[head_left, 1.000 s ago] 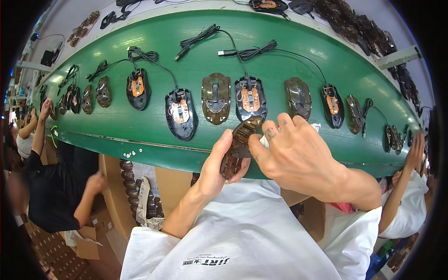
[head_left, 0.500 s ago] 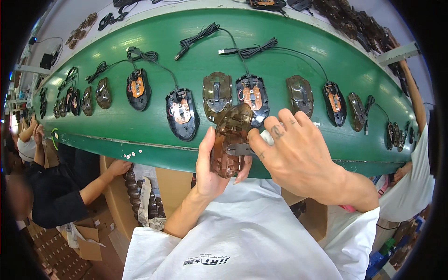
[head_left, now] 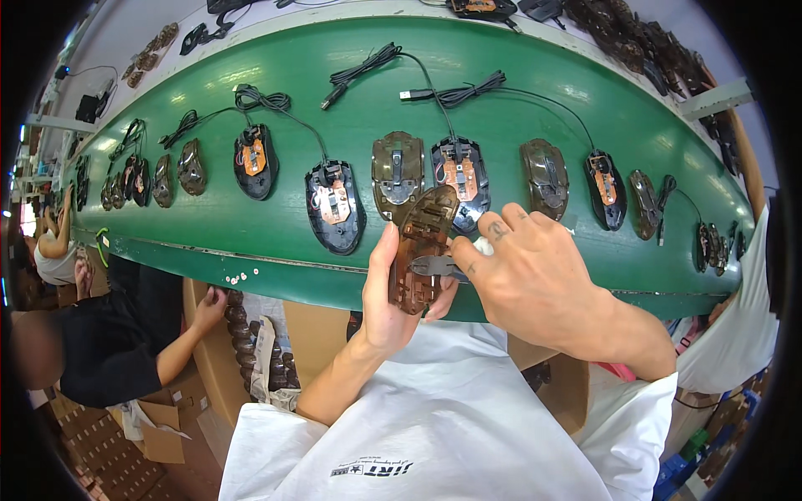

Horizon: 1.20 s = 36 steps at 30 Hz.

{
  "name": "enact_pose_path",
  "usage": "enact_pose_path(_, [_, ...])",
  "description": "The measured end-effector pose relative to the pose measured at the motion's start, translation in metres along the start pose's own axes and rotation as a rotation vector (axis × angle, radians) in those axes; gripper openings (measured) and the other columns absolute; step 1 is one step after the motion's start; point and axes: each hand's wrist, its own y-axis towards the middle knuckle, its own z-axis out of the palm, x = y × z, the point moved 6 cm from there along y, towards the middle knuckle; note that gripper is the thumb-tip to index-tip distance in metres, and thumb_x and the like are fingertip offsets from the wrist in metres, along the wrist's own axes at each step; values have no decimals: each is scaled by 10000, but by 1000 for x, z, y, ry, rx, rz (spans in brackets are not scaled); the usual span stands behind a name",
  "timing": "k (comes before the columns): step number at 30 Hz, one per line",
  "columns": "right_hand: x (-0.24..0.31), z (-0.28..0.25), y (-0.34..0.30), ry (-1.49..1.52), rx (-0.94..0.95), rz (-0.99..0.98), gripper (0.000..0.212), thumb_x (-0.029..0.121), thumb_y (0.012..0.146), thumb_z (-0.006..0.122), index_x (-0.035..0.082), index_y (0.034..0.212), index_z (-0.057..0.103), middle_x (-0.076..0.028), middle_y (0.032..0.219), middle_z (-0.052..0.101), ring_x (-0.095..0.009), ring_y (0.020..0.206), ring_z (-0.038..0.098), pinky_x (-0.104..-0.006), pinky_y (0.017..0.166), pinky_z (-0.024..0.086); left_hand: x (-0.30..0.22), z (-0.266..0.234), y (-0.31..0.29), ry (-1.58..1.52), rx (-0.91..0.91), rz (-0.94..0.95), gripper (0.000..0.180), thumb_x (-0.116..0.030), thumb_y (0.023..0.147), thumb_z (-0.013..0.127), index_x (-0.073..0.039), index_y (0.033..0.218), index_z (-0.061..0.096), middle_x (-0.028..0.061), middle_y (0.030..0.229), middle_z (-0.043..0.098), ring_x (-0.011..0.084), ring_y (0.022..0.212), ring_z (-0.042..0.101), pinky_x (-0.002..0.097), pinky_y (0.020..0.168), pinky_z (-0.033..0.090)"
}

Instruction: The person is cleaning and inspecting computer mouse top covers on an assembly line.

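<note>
Over the near edge of the counter (head_left: 334, 117), the shell (head_left: 418, 238) is no longer tilting edge-up beneath the right hand (head_left: 543, 280); it is now turning its hollow inside to full view, with the left hand (head_left: 388, 305) gripping it. The grey piece (head_left: 433, 265) is now showing plainly across the shell, reaching to the right hand's fingers (head_left: 461, 250).

Below the counter's near edge, toward its left end, a co-worker's hand (head_left: 210, 311) is no longer hanging clenched, but extending toward the edge; the same person's other hand (head_left: 83, 277) is hanging below that edge rather than rising above it. Past the counter's right end, another person's arm (head_left: 746, 163) is now stretching toward the far side.
</note>
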Motion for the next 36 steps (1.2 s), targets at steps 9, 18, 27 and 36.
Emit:
enact_pose_path(9, [-5, 28, -8, 175, 128, 127, 227, 92, 697, 683, 54, 917, 639, -109, 737, 574, -234, 550, 527, -346, 439, 392, 0, -10, 5, 48, -104, -113, 604, -572, 1015, 316, -28, 1014, 579, 64, 671, 550, 131, 434, 401, 266, 367, 253])
enact_pose_path(18, [-8, 29, -10, 476, 136, 206, 293, 97, 677, 703, 60, 960, 640, -117, 802, 589, -240, 649, 537, -359, 544, 405, 1, -16, 2, 49, -67, -157, 634, -579, 999, 305, -33, 1084, 616, 75, 677, 567, 149, 415, 390, 278, 367, 252])
enact_pose_path(27, [12, 6, -1, -73, -26, 81, 271, 122, 718, 676, 31, 971, 640, -145, 909, 569, -253, 784, 468, -342, 682, 376, -9, -7, 0, 39, -51, -83, 568, -537, 1027, 316, -32, 1060, 574, 73, 659, 559, 139, 424, 401, 270, 368, 270])
enact_pose_path(36, [11, -4, 8, -153, 25, -26, 241, 123, 721, 657, 25, 940, 630, -147, 825, 572, -235, 691, 477, -332, 600, 392, -12, -6, 0, 188, -22, -87, 546, -519, 1033, 310, -47, 1050, 583, 43, 646, 556, 103, 423, 377, 251, 366, 248])
